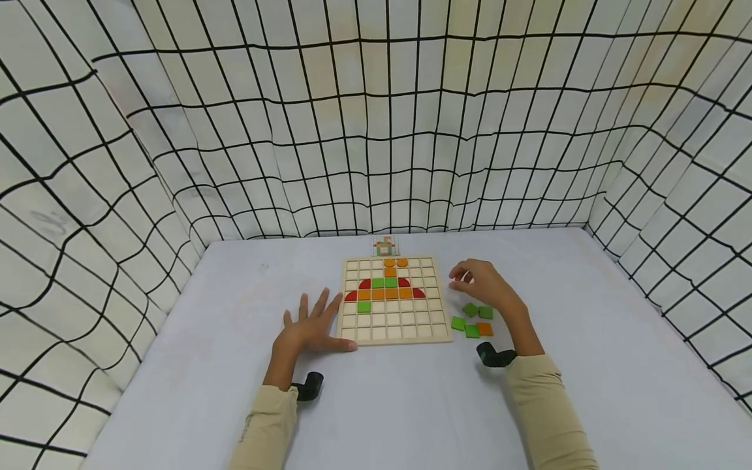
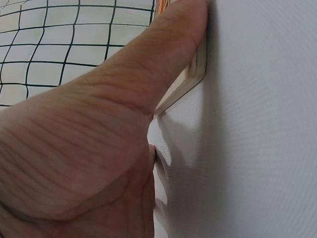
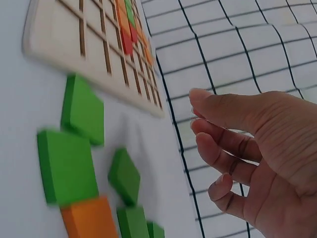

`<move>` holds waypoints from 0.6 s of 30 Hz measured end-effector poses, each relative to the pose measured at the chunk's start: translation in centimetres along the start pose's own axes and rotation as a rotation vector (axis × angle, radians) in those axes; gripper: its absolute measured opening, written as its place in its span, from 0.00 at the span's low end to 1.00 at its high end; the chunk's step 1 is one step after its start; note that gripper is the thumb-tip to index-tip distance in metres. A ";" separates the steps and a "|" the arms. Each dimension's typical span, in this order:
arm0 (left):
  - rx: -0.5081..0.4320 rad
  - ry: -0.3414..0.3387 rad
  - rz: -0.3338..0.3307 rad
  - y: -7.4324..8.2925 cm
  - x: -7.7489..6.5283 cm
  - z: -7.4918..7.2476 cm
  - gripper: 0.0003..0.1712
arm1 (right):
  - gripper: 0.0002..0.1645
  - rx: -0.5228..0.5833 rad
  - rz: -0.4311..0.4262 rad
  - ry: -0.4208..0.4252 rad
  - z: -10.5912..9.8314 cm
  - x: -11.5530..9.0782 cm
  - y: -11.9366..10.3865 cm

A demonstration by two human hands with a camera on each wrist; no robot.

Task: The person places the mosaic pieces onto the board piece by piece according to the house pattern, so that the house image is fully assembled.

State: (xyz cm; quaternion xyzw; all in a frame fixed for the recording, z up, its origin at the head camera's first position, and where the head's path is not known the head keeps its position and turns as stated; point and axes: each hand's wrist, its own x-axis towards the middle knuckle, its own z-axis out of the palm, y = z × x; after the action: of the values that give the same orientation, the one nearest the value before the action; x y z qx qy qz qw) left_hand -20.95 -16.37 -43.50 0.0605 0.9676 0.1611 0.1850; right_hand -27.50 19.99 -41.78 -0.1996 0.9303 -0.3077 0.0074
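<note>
A wooden grid board [image 1: 405, 333] lies on the white table. Orange, green and red tiles fill some of its cells, among them a green square [image 1: 364, 307] at lower left. My left hand [image 1: 308, 331] has its fingers spread at the board's near left corner, the thumb along the near edge; the left wrist view shows that thumb [image 2: 163, 54] against the board's side. Off the board's right side hovers my right hand [image 1: 483, 282], fingers loosely bent and nothing visible between them. Just below it lie several loose green squares [image 3: 69, 166] and an orange square [image 3: 91, 218].
A small printed pattern card [image 1: 385, 245] stands beyond the board's far edge. White walls with a black net [image 1: 388, 130] enclose the table's back and sides. Each wrist wears a black camera, one beside the left sleeve [image 1: 267, 418] and one beside the right sleeve [image 1: 546, 405].
</note>
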 end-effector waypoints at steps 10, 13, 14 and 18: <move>0.003 -0.007 0.002 0.1 0.2 -0.3 0.67 | 0.14 -0.068 0.134 -0.033 -2.1 -2.1 3.6; 0.000 -0.009 -0.002 0.0 0.3 -0.3 0.67 | 0.14 -0.078 0.162 -0.051 -2.3 -2.5 4.5; -0.001 -0.012 -0.004 0.0 0.3 -0.3 0.67 | 0.13 -0.079 0.164 -0.057 -2.3 -2.7 4.8; -0.014 -0.014 -0.008 -0.1 0.2 -0.1 0.67 | 0.12 -0.076 0.149 -0.070 -2.2 -3.4 5.8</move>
State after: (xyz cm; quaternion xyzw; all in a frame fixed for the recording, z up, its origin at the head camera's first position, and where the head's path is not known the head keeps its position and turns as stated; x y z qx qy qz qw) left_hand -21.14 -16.44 -43.54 0.0564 0.9653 0.1669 0.1928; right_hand -26.84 26.78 -43.67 -0.1404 0.9528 -0.2635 0.0554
